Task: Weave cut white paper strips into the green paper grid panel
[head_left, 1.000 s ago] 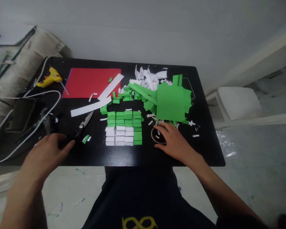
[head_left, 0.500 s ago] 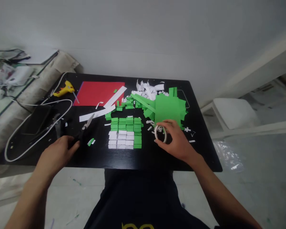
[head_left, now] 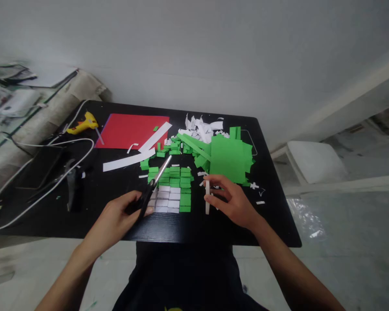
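Observation:
My left hand (head_left: 114, 219) is closed round the black handles of a pair of scissors (head_left: 152, 183). Their blades are together and point up and away, over the left part of a block of folded green and white paper pieces (head_left: 175, 194). To the right of that block, my right hand (head_left: 236, 204) pinches a narrow white roll of tape (head_left: 208, 195) between thumb and fingers. The roll is upright and turned edge-on to me. Just beyond my right hand lies a stack of green paper (head_left: 227, 157).
A red sheet (head_left: 132, 129) lies at the back left under white paper strips (head_left: 128, 160). Left of it are a yellow glue gun (head_left: 84, 124), a white cable (head_left: 91, 149) and a black tool (head_left: 71, 185). White scraps (head_left: 201, 127) are heaped at the back.
My left hand has lifted the scissors off the table and brought them right, over the paper block. My right hand has turned the tape roll edge-on and shifted slightly left.

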`<state>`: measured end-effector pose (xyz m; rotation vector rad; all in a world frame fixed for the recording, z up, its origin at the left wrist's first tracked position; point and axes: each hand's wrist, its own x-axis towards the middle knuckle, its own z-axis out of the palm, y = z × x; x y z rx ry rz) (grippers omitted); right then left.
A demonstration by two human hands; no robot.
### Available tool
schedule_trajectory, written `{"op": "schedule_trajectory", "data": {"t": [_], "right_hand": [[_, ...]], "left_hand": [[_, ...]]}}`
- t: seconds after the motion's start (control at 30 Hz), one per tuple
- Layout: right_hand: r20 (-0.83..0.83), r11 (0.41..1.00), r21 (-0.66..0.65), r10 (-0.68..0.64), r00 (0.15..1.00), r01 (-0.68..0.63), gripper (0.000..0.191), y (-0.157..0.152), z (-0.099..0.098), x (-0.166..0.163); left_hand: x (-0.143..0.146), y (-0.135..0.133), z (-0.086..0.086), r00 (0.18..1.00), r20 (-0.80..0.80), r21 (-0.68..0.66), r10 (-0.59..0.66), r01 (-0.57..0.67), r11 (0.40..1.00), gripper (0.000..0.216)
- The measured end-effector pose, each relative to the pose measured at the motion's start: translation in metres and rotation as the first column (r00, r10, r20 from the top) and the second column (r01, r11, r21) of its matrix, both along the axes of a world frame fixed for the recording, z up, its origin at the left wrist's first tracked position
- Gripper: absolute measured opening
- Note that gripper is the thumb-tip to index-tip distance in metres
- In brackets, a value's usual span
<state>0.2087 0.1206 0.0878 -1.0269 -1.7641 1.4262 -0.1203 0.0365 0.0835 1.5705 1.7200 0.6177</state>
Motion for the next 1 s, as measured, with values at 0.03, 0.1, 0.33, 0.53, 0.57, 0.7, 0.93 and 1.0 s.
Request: {"op": "schedule_trajectory", "data": {"t": [0.03, 0.1, 0.33, 0.53, 0.57, 0.7, 0.93, 1.0], "right_hand": [[-0.016, 0.999, -0.034, 0.0, 1.0, -0.001, 0.037, 0.001, -0.001, -0.001], [-0.04, 0.995, -0.099, -0.013, 0.999, 0.009, 0.037, 0.002, -0.003, -0.004], [-0.233, 0.927, -0.374, -0.086, 0.969, -0.008, 0.036, 0.007, -0.006, -0.006], [-0.279, 0.883, -0.451, -0.002, 0.96, -0.129, 0.051, 0.008, -0.005, -0.005], [-0.267, 0.892, -0.429, 0.022, 0.963, -0.139, 0.056, 0.007, -0.006, -0.005], [-0.214, 0.929, -0.348, 0.053, 0.975, -0.127, 0.053, 0.002, -0.006, -0.007], [-0.119, 0.955, -0.263, 0.109, 0.987, -0.137, 0.045, -0.001, -0.005, -0.006], [-0.103, 0.955, -0.257, 0.129, 0.986, -0.151, 0.042, -0.002, -0.003, -0.006]], "left_hand": [[0.005, 0.004, -0.001, 1.0, -0.026, 0.018, -0.008, 0.009, 1.0, 0.039], [0.014, 0.01, -0.002, 0.997, -0.077, 0.058, -0.013, 0.017, 0.998, 0.042], [0.029, 0.019, -0.004, 0.984, -0.172, 0.158, -0.052, 0.08, 0.984, 0.04], [0.029, 0.018, -0.007, 0.984, -0.162, 0.183, -0.078, 0.108, 0.977, 0.027], [0.029, 0.017, -0.007, 0.984, -0.162, 0.195, -0.078, 0.11, 0.975, 0.028], [0.028, 0.015, -0.007, 0.975, -0.185, 0.206, -0.121, 0.159, 0.966, 0.041], [0.02, 0.009, -0.011, 0.939, -0.2, 0.105, -0.279, 0.304, 0.947, 0.046], [0.019, 0.008, -0.009, 0.929, -0.237, 0.087, -0.284, 0.311, 0.946, 0.046]]}}
